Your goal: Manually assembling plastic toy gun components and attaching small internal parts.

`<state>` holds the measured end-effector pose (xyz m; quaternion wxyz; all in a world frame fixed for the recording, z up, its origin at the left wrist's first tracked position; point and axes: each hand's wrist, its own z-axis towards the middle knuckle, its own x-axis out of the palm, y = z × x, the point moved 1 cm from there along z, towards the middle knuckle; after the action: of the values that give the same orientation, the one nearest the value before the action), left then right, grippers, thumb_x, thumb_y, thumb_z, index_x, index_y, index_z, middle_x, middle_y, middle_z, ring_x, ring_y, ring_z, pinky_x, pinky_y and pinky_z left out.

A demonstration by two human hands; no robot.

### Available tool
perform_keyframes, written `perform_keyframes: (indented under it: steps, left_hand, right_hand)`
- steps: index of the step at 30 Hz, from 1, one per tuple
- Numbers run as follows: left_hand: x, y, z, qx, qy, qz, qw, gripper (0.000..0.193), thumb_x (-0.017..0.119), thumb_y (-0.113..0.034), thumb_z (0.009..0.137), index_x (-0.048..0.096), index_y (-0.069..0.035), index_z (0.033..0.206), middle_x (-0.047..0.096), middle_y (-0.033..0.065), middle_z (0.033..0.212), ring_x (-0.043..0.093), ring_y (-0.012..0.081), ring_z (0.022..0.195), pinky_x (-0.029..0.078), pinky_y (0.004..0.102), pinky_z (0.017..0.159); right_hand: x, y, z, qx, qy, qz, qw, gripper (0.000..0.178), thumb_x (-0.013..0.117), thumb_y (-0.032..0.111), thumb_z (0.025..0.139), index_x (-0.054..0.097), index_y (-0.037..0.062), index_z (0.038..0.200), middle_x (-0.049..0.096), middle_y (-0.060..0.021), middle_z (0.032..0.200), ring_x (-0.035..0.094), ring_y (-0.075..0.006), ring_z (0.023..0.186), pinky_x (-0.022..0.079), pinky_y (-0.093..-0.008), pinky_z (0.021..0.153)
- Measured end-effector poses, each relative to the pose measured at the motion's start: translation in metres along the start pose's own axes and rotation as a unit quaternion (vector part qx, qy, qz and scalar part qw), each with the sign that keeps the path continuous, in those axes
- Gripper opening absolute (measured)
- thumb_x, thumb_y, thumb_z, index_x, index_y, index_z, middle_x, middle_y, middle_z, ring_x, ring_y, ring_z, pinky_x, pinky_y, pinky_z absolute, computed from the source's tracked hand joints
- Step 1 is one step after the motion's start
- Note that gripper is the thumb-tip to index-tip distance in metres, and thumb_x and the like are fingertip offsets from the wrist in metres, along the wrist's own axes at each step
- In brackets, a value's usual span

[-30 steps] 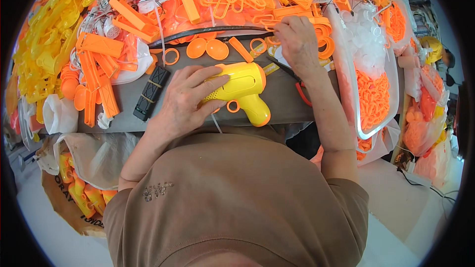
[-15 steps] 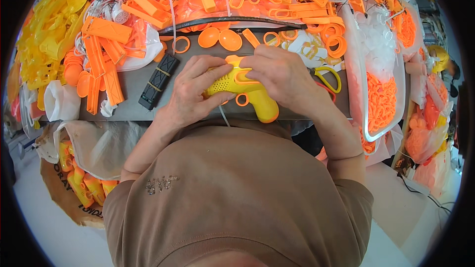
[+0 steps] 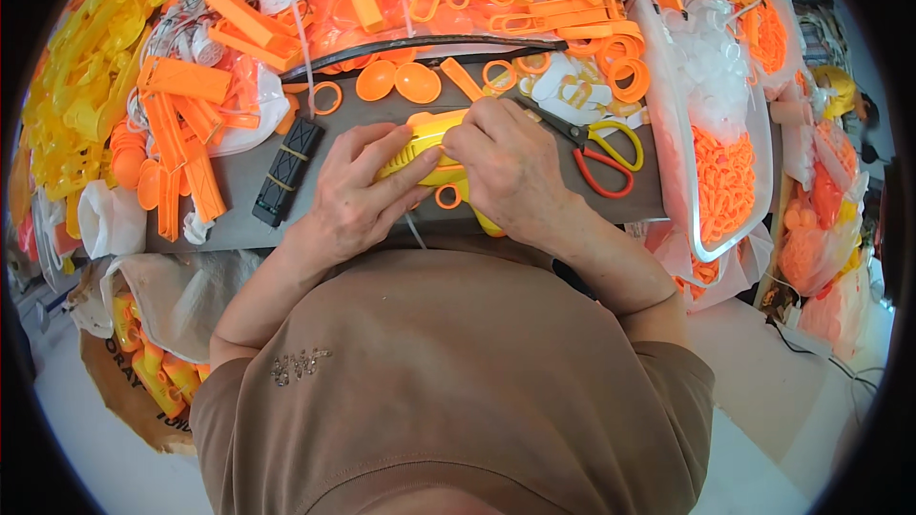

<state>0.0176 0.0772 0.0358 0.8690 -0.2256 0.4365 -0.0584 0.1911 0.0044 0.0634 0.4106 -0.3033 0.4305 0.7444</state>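
At twelve o'clock, your left hand (image 3: 351,193) grips the yellow gun-shaped shell (image 3: 437,124) in its fingers; your right hand (image 3: 515,162) has joined from one o'clock, though whether its fingers grip is hidden.

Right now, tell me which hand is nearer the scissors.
Right. The right hand is just left of the scissors; the left hand is farther left.

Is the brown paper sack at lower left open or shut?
Open: yellow-and-orange plastic pieces show through the mouth of the sack.
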Motion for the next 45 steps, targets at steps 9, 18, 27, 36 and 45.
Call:
perform_keyframes:
  steps: [9, 18, 27, 36, 45]
  left_hand:
    - [-0.002, 0.001, 0.004, 0.032, 0.024, 0.025, 0.999, 0.053, 0.074, -0.014, 0.065, 0.061, -0.007, 0.116, 0.055, 0.0168, 0.113, 0.056, 0.0322, 0.094, 0.048, 0.0395, 0.077]
    - [-0.006, 0.011, -0.005, 0.0, -0.019, -0.021, 1.0, 0.053, 0.076, -0.015, 0.067, 0.059, -0.006, 0.117, 0.057, 0.0146, 0.112, 0.057, 0.0325, 0.096, 0.049, 0.0384, 0.08]
    - [-0.004, 0.01, -0.006, -0.023, -0.021, -0.032, 0.999, 0.054, 0.077, -0.015, 0.066, 0.06, -0.005, 0.117, 0.058, 0.0137, 0.11, 0.057, 0.0323, 0.097, 0.049, 0.0384, 0.08]
    - [-0.013, 0.007, 0.002, -0.037, -0.025, -0.033, 0.998, 0.052, 0.076, -0.017, 0.067, 0.06, -0.003, 0.115, 0.06, 0.014, 0.107, 0.057, 0.0305, 0.096, 0.047, 0.0371, 0.081]
    - [-0.017, -0.009, 0.049, -0.152, -0.084, -0.239, 0.955, 0.028, 0.062, -0.006, 0.083, 0.06, 0.003, 0.11, 0.064, 0.013, 0.097, 0.061, 0.0192, 0.088, 0.047, 0.0289, 0.077]
  right_hand:
    - [0.0, -0.001, 0.0, 0.033, -0.006, 0.012, 0.999, 0.011, 0.063, 0.0, 0.067, 0.059, 0.0046, 0.076, 0.048, -0.0078, 0.077, 0.053, -0.0233, 0.07, 0.044, -0.034, 0.058]
    - [-0.044, -0.1, -0.042, 0.259, -0.068, -0.015, 0.963, 0.022, 0.069, 0.011, 0.076, 0.063, 0.0007, 0.094, 0.059, -0.0096, 0.09, 0.058, -0.02, 0.08, 0.047, -0.0308, 0.066]
    - [-0.03, -0.117, -0.055, 0.265, -0.074, -0.122, 0.954, 0.024, 0.071, 0.012, 0.073, 0.061, -0.0005, 0.091, 0.057, -0.0112, 0.088, 0.06, -0.0217, 0.075, 0.048, -0.0335, 0.065]
    - [-0.039, -0.126, -0.056, 0.264, -0.172, 0.086, 0.945, 0.008, 0.065, 0.0, 0.079, 0.06, -0.0011, 0.084, 0.058, -0.0028, 0.072, 0.054, -0.01, 0.063, 0.045, -0.0229, 0.059]
    - [-0.061, -0.055, -0.002, 0.308, -0.139, 0.429, 0.838, 0.008, 0.061, -0.002, 0.081, 0.061, -0.0041, 0.089, 0.058, -0.004, 0.069, 0.052, -0.0087, 0.056, 0.041, -0.0204, 0.051]
